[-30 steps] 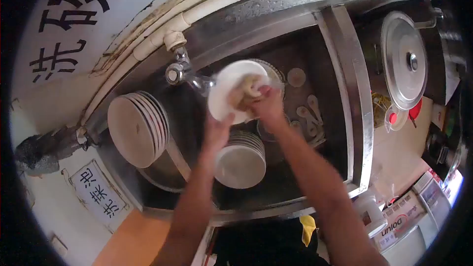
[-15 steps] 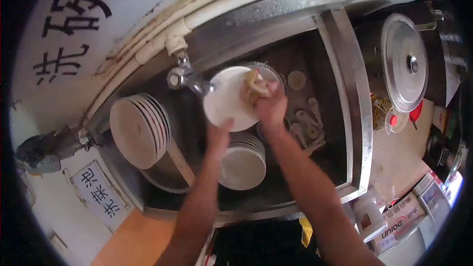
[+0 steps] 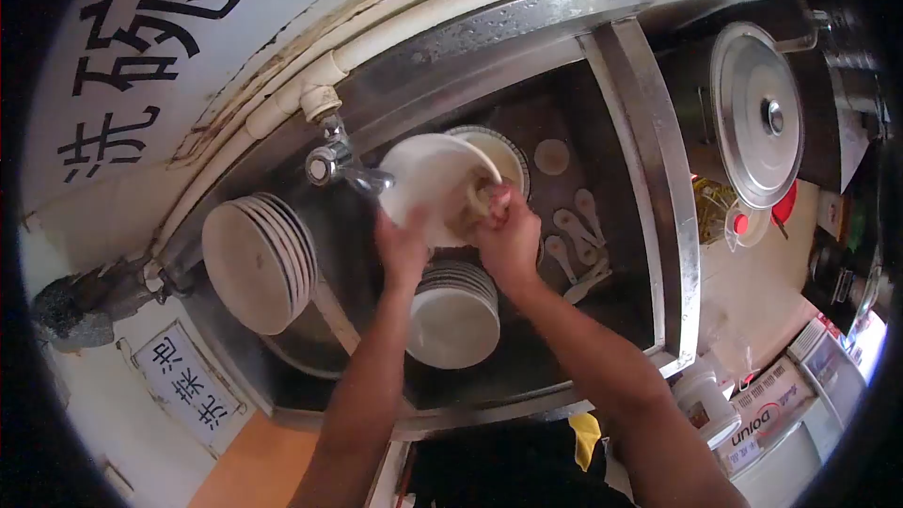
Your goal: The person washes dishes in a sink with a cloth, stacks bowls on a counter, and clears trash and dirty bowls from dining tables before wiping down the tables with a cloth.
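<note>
Pinching a white bowl (image 3: 423, 167) by its edge is your left hand (image 3: 403, 249); your right hand (image 3: 508, 237) clutches a cloth (image 3: 470, 214). Spoons (image 3: 571, 222) lie between that grip and the sink rim (image 3: 666, 169).

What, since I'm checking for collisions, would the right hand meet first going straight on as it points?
Probably the inside of the white bowl, just beyond the pale scrubber in the right hand; blur hides exact contact.

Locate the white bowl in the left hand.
Head view: the white bowl is slightly above and left of centre, right of the faucet; left hand at its lower-left edge, stack of bowls below it in frame.
</note>
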Demonstrator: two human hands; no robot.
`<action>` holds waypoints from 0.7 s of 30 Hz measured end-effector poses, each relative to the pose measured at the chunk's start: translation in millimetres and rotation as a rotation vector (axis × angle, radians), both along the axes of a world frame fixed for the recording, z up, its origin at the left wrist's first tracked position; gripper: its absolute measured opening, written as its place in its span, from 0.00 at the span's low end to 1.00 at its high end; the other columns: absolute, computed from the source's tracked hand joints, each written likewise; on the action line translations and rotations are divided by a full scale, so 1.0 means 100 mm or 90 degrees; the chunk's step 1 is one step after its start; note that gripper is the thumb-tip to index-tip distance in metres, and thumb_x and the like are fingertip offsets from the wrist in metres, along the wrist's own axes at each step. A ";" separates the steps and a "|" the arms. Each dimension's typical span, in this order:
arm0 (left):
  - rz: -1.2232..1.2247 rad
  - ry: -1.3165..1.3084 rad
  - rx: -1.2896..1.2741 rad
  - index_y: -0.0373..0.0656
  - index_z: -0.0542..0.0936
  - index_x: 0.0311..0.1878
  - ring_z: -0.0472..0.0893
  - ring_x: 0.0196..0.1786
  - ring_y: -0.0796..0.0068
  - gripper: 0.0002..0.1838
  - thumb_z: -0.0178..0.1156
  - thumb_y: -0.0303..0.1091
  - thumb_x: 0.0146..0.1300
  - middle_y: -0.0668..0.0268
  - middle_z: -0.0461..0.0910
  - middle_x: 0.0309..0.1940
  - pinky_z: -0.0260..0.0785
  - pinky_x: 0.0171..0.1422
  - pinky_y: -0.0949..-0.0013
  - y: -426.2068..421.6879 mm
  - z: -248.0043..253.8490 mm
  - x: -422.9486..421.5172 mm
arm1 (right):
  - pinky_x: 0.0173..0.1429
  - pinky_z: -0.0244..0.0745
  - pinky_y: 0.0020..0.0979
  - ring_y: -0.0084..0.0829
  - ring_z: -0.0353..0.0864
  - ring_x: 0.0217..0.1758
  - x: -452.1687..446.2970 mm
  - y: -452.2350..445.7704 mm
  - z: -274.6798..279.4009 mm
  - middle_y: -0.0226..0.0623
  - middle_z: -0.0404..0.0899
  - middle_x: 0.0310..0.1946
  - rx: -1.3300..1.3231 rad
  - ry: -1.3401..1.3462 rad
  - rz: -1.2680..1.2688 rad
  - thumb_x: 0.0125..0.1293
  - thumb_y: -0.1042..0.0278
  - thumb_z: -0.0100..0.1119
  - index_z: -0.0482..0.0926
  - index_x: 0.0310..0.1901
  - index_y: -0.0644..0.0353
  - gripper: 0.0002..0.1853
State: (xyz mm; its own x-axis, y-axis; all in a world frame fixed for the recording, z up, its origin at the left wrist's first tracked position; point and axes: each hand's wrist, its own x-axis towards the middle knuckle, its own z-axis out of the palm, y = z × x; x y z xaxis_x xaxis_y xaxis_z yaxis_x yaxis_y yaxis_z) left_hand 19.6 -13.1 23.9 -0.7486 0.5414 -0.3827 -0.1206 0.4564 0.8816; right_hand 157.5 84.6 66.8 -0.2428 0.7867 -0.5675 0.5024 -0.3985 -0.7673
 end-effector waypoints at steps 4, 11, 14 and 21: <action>0.162 -0.081 0.140 0.41 0.72 0.65 0.78 0.58 0.68 0.23 0.60 0.43 0.74 0.61 0.78 0.58 0.72 0.63 0.61 0.12 -0.42 -0.02 | 0.63 0.76 0.39 0.48 0.80 0.64 0.02 -0.42 0.07 0.50 0.81 0.59 0.267 0.150 0.044 0.64 0.80 0.60 0.72 0.71 0.56 0.32; -0.051 -0.307 0.258 0.42 0.74 0.61 0.77 0.59 0.67 0.14 0.49 0.34 0.78 0.58 0.77 0.55 0.73 0.64 0.61 -0.09 -0.92 -0.08 | 0.72 0.66 0.45 0.48 0.69 0.74 -0.09 -0.24 0.44 0.53 0.69 0.70 0.437 0.058 0.134 0.65 0.74 0.60 0.64 0.74 0.61 0.35; -0.043 -0.406 0.291 0.42 0.73 0.62 0.77 0.59 0.67 0.14 0.48 0.34 0.78 0.58 0.77 0.56 0.72 0.64 0.61 -0.19 -0.87 -0.04 | 0.69 0.70 0.42 0.49 0.74 0.69 -0.30 0.11 0.55 0.55 0.73 0.67 0.305 0.128 0.138 0.63 0.75 0.59 0.61 0.74 0.61 0.37; -0.010 -0.748 0.440 0.42 0.71 0.65 0.76 0.60 0.68 0.17 0.47 0.37 0.79 0.59 0.76 0.58 0.72 0.66 0.61 -0.16 -0.70 -0.09 | 0.57 0.77 0.36 0.38 0.83 0.52 -0.48 0.79 -0.10 0.45 0.83 0.50 -0.027 0.328 0.182 0.67 0.69 0.56 0.80 0.54 0.63 0.16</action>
